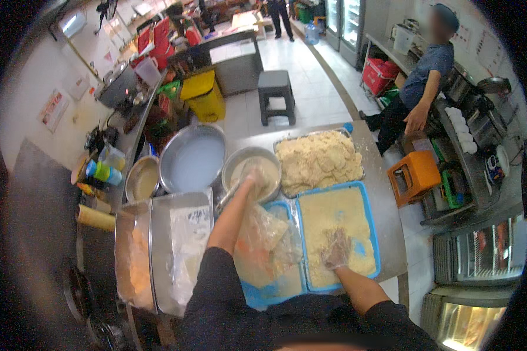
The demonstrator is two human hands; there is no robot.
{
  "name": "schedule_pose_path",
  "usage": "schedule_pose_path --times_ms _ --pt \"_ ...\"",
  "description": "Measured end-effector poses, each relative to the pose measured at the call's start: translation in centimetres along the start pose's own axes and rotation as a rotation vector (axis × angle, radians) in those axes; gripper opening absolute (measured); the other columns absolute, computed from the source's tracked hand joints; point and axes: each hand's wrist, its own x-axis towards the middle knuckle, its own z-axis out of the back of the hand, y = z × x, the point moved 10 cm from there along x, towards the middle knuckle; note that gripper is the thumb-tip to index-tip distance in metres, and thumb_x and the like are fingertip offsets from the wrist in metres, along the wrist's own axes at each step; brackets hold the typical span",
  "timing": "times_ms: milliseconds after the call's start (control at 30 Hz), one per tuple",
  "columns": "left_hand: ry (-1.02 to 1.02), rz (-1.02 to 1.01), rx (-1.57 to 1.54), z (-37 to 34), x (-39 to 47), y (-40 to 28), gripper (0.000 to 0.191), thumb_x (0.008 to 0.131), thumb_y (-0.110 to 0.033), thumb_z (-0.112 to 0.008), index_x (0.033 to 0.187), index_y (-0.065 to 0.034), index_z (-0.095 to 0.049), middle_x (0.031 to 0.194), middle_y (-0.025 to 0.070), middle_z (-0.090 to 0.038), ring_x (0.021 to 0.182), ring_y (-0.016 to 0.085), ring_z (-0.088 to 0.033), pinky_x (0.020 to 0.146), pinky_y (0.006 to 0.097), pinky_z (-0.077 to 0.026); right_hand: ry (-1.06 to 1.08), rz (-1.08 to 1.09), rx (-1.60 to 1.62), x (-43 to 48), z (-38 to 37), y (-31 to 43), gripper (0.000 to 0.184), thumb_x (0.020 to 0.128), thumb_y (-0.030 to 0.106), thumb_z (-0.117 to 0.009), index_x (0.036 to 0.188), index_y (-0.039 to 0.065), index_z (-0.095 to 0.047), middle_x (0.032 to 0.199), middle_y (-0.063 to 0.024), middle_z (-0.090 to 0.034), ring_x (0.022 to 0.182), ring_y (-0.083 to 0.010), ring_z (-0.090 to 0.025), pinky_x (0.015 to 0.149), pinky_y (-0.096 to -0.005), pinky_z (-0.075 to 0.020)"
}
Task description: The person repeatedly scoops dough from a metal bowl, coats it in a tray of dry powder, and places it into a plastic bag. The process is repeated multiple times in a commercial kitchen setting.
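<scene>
My left hand (254, 179) reaches into a round metal bowl (274, 157) of pale, creamy liquid (268, 175). A clear plastic glove covers it. Blur and the liquid hide its fingers, so I cannot tell whether it grips anything. In a thin clear glove too, my right hand (337, 251) lies palm down on pale crumbs (333, 206), fingers apart. These crumbs fill a blue-rimmed tray (374, 239). Left of it is another blue tray (257, 297), holding a clear plastic bag (268, 232) and something pale and orange, partly under my left forearm.
A heaped crumb tray (318, 160) stands behind. Leftward are a large basin (193, 158) of cloudy liquid, a smaller bowl (142, 177) and two deep steel pans (156, 219) with white and orange powder. A person (426, 83) sits at right near an orange crate (415, 175).
</scene>
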Motion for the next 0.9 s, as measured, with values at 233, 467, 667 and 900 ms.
schedule_pose_path --times_ms 233,467,667,900 --pt "-0.312 0.016 -0.075 2.2 0.9 4.8 0.078 0.082 -0.058 -0.062 0.137 -0.0034 -0.050 0.144 0.0223 -0.047 0.135 0.038 -0.043 0.113 0.0452 -0.035 -0.010 0.066 -0.055 1.7 -2.7 0.7 0.082 0.083 0.048 -0.063 0.154 0.017 -0.037 0.162 -0.0208 -0.025 0.152 -0.0336 -0.020 0.122 -0.0558 -0.0097" --pt "-0.037 -0.134 0.071 2.0 -4.4 -4.8 0.040 0.082 -0.037 -0.064 0.108 -0.0073 -0.071 0.117 0.0183 -0.068 0.110 0.037 -0.064 0.093 0.0456 -0.051 -0.035 0.006 -0.137 0.6 -3.0 -1.0 0.084 0.082 0.049 -0.063 0.155 0.017 -0.036 0.163 -0.0202 -0.022 0.152 -0.0343 -0.019 0.123 -0.0555 -0.0057" --pt "-0.250 -0.538 0.509 10.5 -8.7 -8.5 0.036 0.076 -0.030 -0.068 0.104 -0.0071 -0.070 0.110 0.0177 -0.069 0.103 0.036 -0.066 0.086 0.0467 -0.053 -0.038 0.020 -0.081 0.8 -2.1 0.1 0.082 0.081 0.046 -0.064 0.153 0.018 -0.039 0.163 -0.0186 -0.022 0.152 -0.0341 -0.019 0.122 -0.0561 -0.0077" --pt "-0.377 -0.487 0.383 15.1 -9.8 -7.8 0.033 0.079 -0.029 -0.068 0.105 -0.0074 -0.068 0.107 0.0189 -0.068 0.103 0.038 -0.065 0.088 0.0470 -0.052 -0.015 -0.011 -0.063 0.3 -1.4 -0.2 0.081 0.081 0.044 -0.065 0.153 0.019 -0.039 0.163 -0.0184 -0.022 0.150 -0.0351 -0.022 0.122 -0.0567 -0.0099"
